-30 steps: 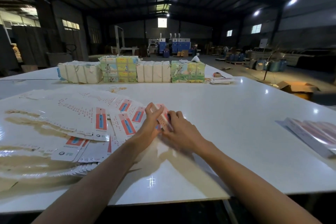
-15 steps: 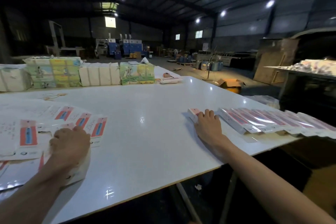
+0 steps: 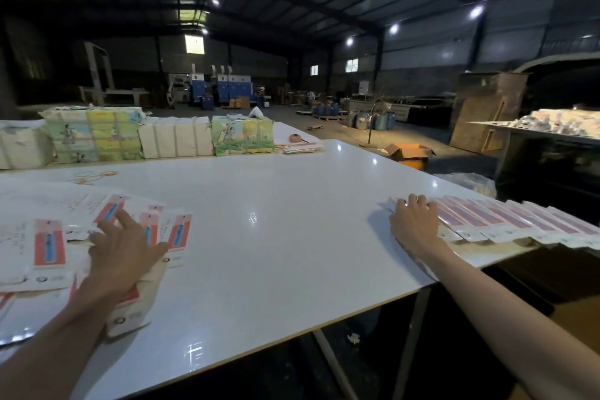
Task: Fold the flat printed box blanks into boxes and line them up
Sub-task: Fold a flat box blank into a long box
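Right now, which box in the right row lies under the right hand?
The leftmost box, at the row's left end: the right hand lies flat on it. The other boxes lie bare farther right.

Dim hall — ceiling-lamp glare on table (image 3: 292, 204) — wide-angle warp.

The hands, joined a second ago, are now apart. The right hand (image 3: 414, 227) presses a folded box (image 3: 393, 204) against the left end of the row (image 3: 519, 221) at the table's (image 3: 276, 237) right edge. The left hand (image 3: 121, 256), curled before, spreads flat on the blanks (image 3: 48, 243).
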### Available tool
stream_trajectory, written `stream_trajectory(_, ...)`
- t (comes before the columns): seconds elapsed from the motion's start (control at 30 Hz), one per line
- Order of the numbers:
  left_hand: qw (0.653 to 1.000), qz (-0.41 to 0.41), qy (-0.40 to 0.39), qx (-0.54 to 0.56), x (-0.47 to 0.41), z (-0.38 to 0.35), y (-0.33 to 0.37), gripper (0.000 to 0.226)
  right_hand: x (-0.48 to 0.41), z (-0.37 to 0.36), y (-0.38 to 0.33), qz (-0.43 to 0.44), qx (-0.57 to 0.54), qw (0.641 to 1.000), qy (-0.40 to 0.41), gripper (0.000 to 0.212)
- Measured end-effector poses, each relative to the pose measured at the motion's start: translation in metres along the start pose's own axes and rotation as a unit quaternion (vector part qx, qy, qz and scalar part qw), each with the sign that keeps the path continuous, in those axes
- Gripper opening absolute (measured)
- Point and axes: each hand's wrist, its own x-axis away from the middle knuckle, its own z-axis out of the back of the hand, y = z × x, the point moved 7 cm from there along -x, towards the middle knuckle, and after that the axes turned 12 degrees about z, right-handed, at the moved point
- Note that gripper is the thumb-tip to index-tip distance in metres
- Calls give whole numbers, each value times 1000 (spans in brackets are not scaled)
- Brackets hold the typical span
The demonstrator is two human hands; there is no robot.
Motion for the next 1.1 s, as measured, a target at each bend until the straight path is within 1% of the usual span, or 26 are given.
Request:
stream_trajectory(0.1,991,-12,-15,132,1,7,7,128,-7,23,-56,54,-55,996,38,41)
stream_trajectory(0.17,974,-9,-42,223,5,6,15,123,-12,44,-108,105,-117,986,60,39)
stream_trajectory(0.23,941,-13,-95,326,14,1,24,105,-13,65,-164,175,-201,960,84,39)
stream_trajectory(0.27,919,-13,-130,372,17,-4,28,91,-13,74,-191,205,-254,941,89,40)
stream_trajectory(0.33,891,-27,-188,413,24,-15,33,63,-10,91,-241,246,-366,894,78,42)
stream_trajectory(0.37,883,-40,-211,417,28,-20,36,57,-8,97,-265,260,-416,869,61,44)
stream_trajectory(0.43,859,-61,-258,437,36,-27,44,54,-7,108,-307,280,-511,813,15,52)
stream_trajectory(0.5,833,-80,-297,460,43,-30,52,51,-4,115,-337,287,-598,749,-10,59)
stream_trajectory(0.6,802,-75,-338,486,46,-33,57,48,0,111,-354,271,-707,653,-14,58)
stream_trajectory(0.67,771,-74,-377,508,52,-31,59,49,2,101,-355,242,-766,594,-39,58)
stream_trajectory(0.7,753,-72,-396,520,55,-30,60,49,1,98,-354,232,-786,571,-54,57)
stream_trajectory(0.73,733,-71,-419,531,59,-30,62,49,-2,97,-352,227,-792,564,-58,56)
stream_trajectory(0.8,695,-66,-461,548,69,-27,65,49,-9,95,-345,222,-788,573,-49,56)
stream_trajectory(0.9,655,-19,-479,584,70,-27,62,48,-13,93,-342,221,-784,577,-58,55)
stream_trajectory(0.97,621,17,-497,607,69,-29,60,44,-11,90,-343,232,-778,579,-70,52)
stream_trajectory(1.0,607,26,-503,615,68,-31,60,49,-9,89,-344,237,-779,575,-77,50)
stream_trajectory(1.03,604,32,-503,617,66,-33,60,56,-8,88,-344,240,-778,575,-82,48)
stream_trajectory(1.1,615,35,-497,611,64,-36,58,62,-7,88,-344,244,-772,581,-86,48)
